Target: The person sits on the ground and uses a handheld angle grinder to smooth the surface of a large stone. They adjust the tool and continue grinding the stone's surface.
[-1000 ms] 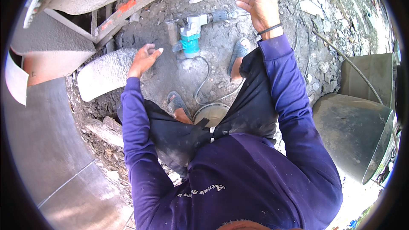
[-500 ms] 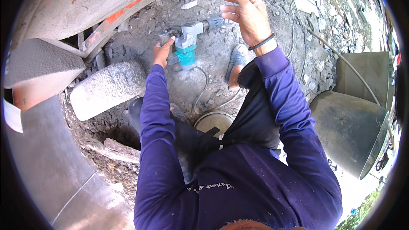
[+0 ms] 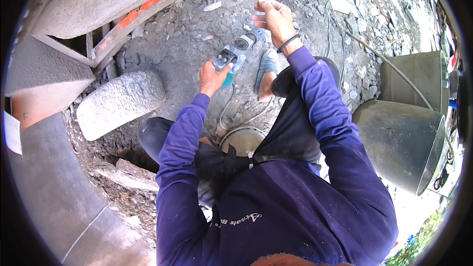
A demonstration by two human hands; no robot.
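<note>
- Rubble and grey dust cover the ground (image 3: pixel 182 64), with a pale slab (image 3: pixel 120 103) at left and a black bucket (image 3: pixel 399 143) at right.
- The left hand (image 3: pixel 212 78) is wrapped around the rear of the power tool (image 3: pixel 239 53); a full grip, thumb included, should steady it best.
- The right hand (image 3: pixel 278 19) looks empty, fingers loosely parted, near the ribbed collar (image 3: pixel 257 33); I cannot tell whether they touch. Supporting that end would likely balance the weight.
- Keeping the cord (image 3: pixel 221 113) off the sandal (image 3: pixel 264 66) seems wise.
- The power tool, grey above and teal below, slants just left of the sandal; whether it is raised is unclear.
</note>
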